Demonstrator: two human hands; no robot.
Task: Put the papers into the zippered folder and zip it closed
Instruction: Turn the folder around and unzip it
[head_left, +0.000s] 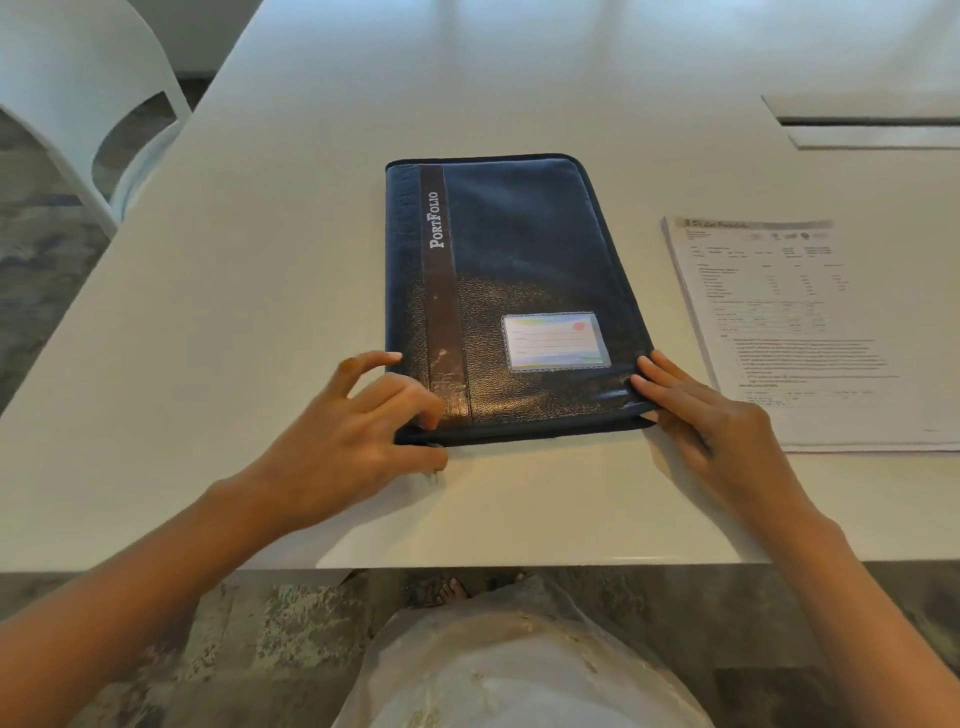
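A dark blue zippered folder (519, 260) marked "PortFolio" lies closed and flat in the middle of the white table (260, 312), with a label window near its lower right. My left hand (358, 431) is at its near left corner, thumb and fingers pinched at the edge where the zipper pull seems to be. At the near right corner my right hand (696, 410) rests with flat fingers pressing on the cover. A stack of printed papers (800, 332) lies on the table to the right of the folder.
A white chair (88, 104) stands at the table's far left corner. A slot with a raised flap (862, 122) is set into the tabletop at the back right. The table's front edge runs just below my hands.
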